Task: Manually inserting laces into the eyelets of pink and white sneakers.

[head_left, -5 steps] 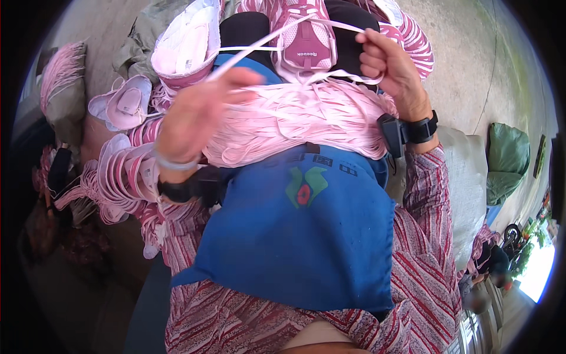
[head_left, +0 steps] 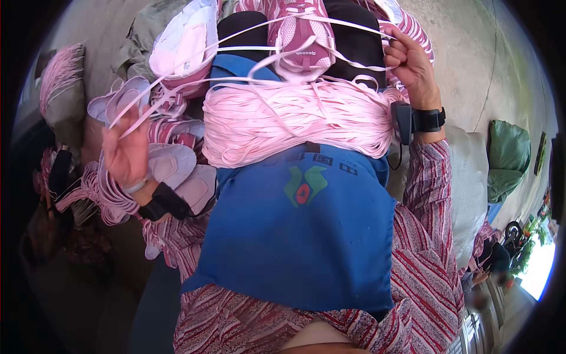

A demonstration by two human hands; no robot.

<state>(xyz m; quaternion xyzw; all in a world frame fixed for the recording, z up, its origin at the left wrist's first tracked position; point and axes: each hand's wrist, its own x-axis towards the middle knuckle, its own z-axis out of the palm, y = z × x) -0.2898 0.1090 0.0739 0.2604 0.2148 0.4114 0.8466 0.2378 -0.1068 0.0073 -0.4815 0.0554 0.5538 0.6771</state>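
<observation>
my blue-aproned lap (head_left: 253, 194) carries most of what is here. a thick bundle of pale pink laces (head_left: 295, 127) lies across it, with a loose strand trailing over the top. just beyond, a pink shoe (head_left: 299, 44) sits between my dark-trousered knees (head_left: 354, 38); what bears it underneath is hidden. on the grey floor (head_left: 460, 53) to my right sits a green bag (head_left: 508, 153).

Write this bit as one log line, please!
left hand: touching laces | right hand: pinching laces | pink shoe: between knees | lace bundle: against apron
</observation>
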